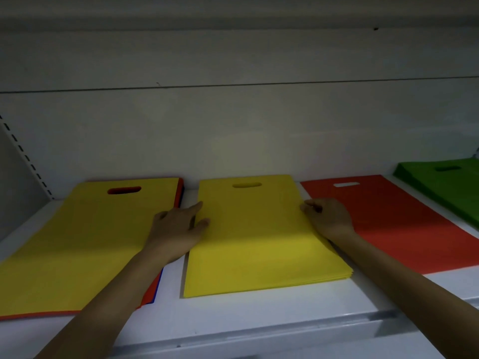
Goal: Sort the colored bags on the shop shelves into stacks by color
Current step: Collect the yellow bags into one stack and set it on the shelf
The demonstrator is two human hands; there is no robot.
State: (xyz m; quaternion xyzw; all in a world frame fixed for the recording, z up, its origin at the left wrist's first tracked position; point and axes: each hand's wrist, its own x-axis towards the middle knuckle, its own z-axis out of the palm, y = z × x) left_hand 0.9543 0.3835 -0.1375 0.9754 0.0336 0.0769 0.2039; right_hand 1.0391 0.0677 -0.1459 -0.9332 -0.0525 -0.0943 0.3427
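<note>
stack of flat yellow fabric bags point(259, 242) centre frame on white shelf point(259, 314). left hand point(178, 229) flat, fingers straight on its left edge; right hand point(329, 216) curled at right edge, can't tell if pinching. likely thin, floppy, slidey: take both side edges.

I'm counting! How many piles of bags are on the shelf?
4: mixed pile, yellow on top, at left; yellow pile in the middle; red pile, very thin, beside it; green pile far right, partly cut off. More may be hidden.
</note>
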